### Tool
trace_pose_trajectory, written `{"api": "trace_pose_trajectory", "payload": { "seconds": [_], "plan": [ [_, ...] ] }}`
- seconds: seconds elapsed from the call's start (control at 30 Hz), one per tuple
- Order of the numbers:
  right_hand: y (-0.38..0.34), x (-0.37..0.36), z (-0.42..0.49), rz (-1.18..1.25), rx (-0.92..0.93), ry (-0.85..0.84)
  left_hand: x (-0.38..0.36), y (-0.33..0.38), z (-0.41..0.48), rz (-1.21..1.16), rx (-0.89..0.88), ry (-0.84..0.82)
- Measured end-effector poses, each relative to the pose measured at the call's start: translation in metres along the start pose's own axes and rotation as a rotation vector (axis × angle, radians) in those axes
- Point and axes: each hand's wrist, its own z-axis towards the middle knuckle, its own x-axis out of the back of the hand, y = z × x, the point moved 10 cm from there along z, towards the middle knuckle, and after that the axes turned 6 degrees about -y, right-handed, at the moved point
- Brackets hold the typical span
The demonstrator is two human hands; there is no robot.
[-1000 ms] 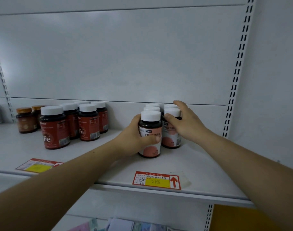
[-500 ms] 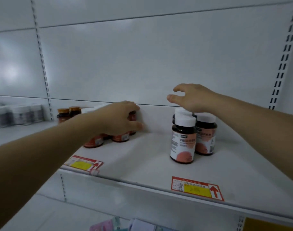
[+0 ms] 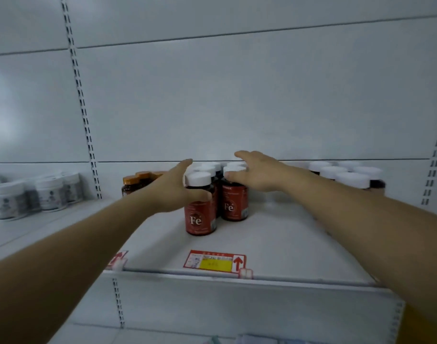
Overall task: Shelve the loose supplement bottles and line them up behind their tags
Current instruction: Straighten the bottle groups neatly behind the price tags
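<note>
Red-labelled Fe bottles (image 3: 211, 170) with white caps stand upright in two close columns on a white metal shelf (image 3: 287, 244), running from mid-depth back toward the rear panel (image 3: 237, 95).

The left hand (image 3: 174, 192) grips the front-left Fe bottle (image 3: 200, 217). Its thumb curls across the dark shoulder just under the cap, and its fingers stretch along the left flank of that column. This bottle stands slightly forward of the front-right Fe bottle (image 3: 233, 207).

The right hand (image 3: 260, 173) lies over the right column with straight fingers reaching back across the caps. Its thumb rests against the cap of the front-right Fe bottle, and the hand encloses nothing.

A red-bordered price tag (image 3: 214, 263) with a yellow patch and a red arrow lies flat at the shelf's front edge. It sits directly in front of the two columns and apart from them.

A second tag (image 3: 118, 259) to its left is partly hidden by the left forearm. Orange-capped bottles (image 3: 143, 177) stand just left of the left hand. Another group of white-capped bottles (image 3: 346, 175) stands behind the right forearm, their labels hidden. Beyond the slotted upright (image 3: 83, 108), blurred white jars (image 3: 26, 194) occupy the neighbouring bay.
</note>
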Motion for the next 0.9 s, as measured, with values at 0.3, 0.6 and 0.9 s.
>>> {"api": "trace_pose_trajectory", "payload": {
  "seconds": [0.3, 0.6, 0.9],
  "plan": [
    [-0.003, -0.019, 0.003, 0.191, -0.058, 0.15, -0.029, -0.005, 0.017, -0.53, -0.177, -0.146],
    [0.005, -0.026, 0.006, 0.238, -0.062, 0.233, -0.031, -0.001, 0.019, -0.559, -0.298, -0.073],
    [0.006, -0.026, 0.002, 0.199, 0.008, 0.295, -0.022, -0.009, 0.011, -0.351, -0.251, 0.07]
  ]
}}
